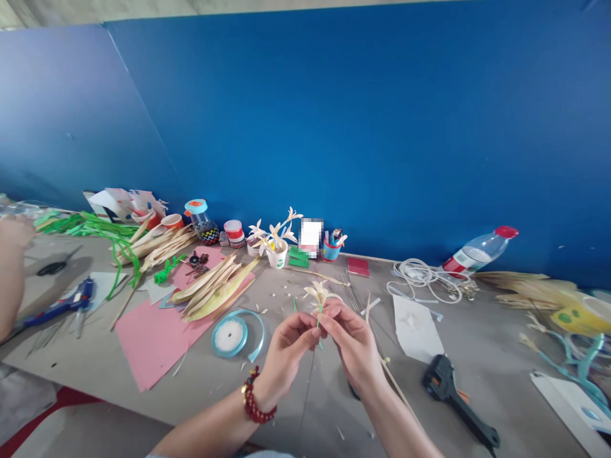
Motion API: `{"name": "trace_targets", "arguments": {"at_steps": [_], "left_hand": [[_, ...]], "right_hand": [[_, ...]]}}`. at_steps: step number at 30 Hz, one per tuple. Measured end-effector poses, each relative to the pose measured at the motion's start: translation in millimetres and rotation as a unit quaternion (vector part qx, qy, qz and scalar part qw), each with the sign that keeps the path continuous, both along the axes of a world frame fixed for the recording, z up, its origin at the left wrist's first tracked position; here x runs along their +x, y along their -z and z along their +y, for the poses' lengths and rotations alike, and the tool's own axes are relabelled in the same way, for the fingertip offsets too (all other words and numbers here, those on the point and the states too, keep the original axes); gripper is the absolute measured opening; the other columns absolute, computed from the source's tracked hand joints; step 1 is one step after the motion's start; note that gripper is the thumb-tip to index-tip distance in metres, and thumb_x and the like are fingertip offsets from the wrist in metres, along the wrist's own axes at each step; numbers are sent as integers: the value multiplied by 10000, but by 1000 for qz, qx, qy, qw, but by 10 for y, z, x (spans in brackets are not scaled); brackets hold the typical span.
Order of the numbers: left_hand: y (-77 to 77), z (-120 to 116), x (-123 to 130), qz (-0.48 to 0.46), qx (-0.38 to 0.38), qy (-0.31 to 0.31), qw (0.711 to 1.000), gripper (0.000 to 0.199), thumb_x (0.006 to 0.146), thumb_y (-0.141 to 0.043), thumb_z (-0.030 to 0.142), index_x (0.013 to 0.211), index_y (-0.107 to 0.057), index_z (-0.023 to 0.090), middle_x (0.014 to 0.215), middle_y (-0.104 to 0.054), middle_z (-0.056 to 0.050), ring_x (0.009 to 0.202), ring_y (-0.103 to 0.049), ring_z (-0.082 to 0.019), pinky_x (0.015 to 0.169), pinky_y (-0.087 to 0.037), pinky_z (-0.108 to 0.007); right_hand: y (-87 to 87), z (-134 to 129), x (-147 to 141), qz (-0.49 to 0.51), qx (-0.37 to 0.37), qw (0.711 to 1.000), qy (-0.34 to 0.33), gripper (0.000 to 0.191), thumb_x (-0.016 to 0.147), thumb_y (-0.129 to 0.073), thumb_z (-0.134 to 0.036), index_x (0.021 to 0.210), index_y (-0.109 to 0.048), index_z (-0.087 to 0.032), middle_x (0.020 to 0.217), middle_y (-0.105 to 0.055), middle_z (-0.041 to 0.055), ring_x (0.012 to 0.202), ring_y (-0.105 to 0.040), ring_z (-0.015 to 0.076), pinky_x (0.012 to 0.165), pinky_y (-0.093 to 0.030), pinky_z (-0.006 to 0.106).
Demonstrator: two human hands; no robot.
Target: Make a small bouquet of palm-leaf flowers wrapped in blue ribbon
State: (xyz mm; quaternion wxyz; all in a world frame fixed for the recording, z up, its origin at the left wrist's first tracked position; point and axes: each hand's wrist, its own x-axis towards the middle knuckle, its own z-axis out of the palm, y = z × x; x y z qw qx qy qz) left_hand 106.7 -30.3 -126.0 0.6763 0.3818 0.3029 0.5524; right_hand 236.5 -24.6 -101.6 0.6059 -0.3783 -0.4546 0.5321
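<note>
A pale cream handmade flower (317, 292) with pointed petals stands upright on a thin green stem (319, 318) between my two hands. My left hand (296, 340) pinches the stem from the left, low down. Just under the petals, my right hand (347, 329) closes its fingertips on the same flower. A bracelet of dark red beads (258, 397) circles my left wrist. Behind my hands, a white cup (277, 256) holds several similar cream flowers (274, 235).
Left lie a blue ribbon roll (230, 334), pink paper (147, 337), dried husks (210, 289) and a blue glue gun (81, 296) near another person's arm (12, 273). Right are a black glue gun (451, 394), white paper (417, 327), a white cable (424, 277) and a tilted bottle (482, 251).
</note>
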Motion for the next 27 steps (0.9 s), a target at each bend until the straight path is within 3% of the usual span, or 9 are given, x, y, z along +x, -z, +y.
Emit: {"name": "trace_targets", "arguments": {"at_steps": [13,27], "left_hand": [[-27,0,19,-14,-18,4,1000,213,780,-784,335,759,-673,155,716,-614,-8,665,-483,-112,653,-387,-240],[-8,17,-8,-20,-26,16,999,215,758,-805,317,754,-666,153,689,-587,5,659,-484,-106,657,-384,-240]], "right_hand": [[24,-11,-23,59,-56,997,-14,262,757,-796,-365,672,-620,-191,769,-535,2,630,-496,133,515,-469,243],[35,-18,-15,70,-68,995,-17,232,738,-822,-347,679,-666,-186,800,-581,12,658,-532,133,564,-470,240]]}}
